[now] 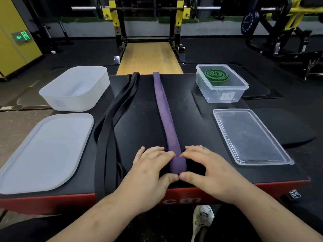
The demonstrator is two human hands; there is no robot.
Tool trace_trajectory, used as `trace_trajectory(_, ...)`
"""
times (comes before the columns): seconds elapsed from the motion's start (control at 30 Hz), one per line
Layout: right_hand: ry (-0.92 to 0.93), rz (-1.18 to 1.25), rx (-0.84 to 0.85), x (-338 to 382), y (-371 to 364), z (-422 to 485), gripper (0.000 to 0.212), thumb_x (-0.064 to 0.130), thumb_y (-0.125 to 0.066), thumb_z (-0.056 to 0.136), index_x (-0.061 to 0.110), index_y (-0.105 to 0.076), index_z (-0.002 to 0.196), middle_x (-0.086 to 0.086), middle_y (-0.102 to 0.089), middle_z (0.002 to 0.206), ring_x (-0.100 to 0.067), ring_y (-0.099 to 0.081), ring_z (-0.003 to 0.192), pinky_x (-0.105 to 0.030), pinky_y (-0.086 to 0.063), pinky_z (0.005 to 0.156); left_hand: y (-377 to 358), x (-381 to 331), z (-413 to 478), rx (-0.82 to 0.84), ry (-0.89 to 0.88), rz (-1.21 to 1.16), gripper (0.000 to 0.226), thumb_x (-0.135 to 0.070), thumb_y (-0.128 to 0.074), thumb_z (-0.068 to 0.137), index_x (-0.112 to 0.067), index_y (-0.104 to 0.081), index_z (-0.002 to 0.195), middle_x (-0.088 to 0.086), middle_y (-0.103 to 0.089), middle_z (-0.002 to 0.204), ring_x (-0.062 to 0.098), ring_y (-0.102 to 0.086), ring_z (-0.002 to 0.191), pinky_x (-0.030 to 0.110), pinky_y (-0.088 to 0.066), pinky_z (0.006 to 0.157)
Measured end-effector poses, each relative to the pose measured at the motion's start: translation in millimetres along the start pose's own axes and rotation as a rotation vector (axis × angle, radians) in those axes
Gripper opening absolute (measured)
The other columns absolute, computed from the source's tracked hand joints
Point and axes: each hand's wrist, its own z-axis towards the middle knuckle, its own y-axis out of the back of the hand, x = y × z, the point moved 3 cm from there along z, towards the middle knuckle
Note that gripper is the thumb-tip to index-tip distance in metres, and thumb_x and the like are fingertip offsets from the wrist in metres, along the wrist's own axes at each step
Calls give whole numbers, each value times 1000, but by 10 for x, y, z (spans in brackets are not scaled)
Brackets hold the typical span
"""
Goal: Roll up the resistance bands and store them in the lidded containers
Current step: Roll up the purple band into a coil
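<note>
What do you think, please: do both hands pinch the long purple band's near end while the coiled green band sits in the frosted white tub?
Not quite: the head view shows the coiled green band in the clear plastic container. The left hand and right hand do pinch the long purple band.

You're in a gym: beyond your fingers (194,151) a yellow-and-black squat rack (114,20) holds a barbell (83,8) over a wooden lifting platform (148,58), a weight plate (249,23) farther right.
</note>
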Motion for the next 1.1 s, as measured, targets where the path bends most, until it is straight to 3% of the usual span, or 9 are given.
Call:
trace_trajectory(0.1,0,-2,5,14,37,19,72,79,-57,80,45,-52,143,31,-47,142,12,-33,141,-27,-33,119,7,21,29,3,31,-14,54,-56,-53,98,-39,-42,148,-26,-37,145,-9,-7,146,31,0,126)
trace_trajectory(0.27,-10,-40,11,34,20,25,66,58,-75,84,57,-45,143,32,-45,143,5,-34,143,-29,-29,122,18,30,68,25,39,8,56,-56,-51,99,-37,-40,150,-24,-33,152,-5,-6,147,36,-2,125)
trace_trajectory(0.47,-10,-39,-13,31,17,38,55,45,-73,92,48,-52,143,40,-44,133,7,-35,140,-25,-26,122,17,39,35,31,37,-35,67,-59,-58,93,-41,-33,152,-32,-26,148,-28,7,135,27,8,125)
trace_trajectory(0.57,-34,-37,-15,18,11,48,58,45,-73,92,45,-51,146,30,-38,142,1,-29,148,-25,-23,123,7,33,33,1,34,-45,64,-52,-66,91,-42,-39,148,-29,-35,151,-25,2,140,32,5,126)
trace_trajectory(0.77,-35,-31,14,-4,4,5,62,64,-66,88,53,-45,146,25,-42,154,2,-28,149,-36,-29,124,-1,49,35,-1,7,-18,57,-55,-59,95,-38,-44,148,-26,-42,149,-11,-5,148,38,-1,127)
trace_trajectory(0.93,-53,-48,-27,33,31,2,68,53,-78,84,54,-47,144,48,-45,122,14,-39,130,-14,-32,108,11,78,111,7,37,-30,57,-58,-54,95,-34,-47,147,-25,-42,148,-8,-7,148,38,-4,126)
trace_trajectory(1.03,-40,-29,-55,61,16,56,59,48,-76,88,46,-53,142,52,-42,115,28,-36,120,-1,-26,101,-1,75,120,-7,43,-5,62,-64,-46,93,-33,-45,147,-23,-39,149,-6,-9,148,40,-7,126)
trace_trajectory(1.1,-24,-29,-54,70,27,79,54,50,-72,90,44,-56,141,49,-46,117,27,-37,121,-2,-27,104,0,67,109,-9,44,-10,62,-64,-49,96,-33,-41,149,-25,-35,150,-10,-8,146,39,-6,127)
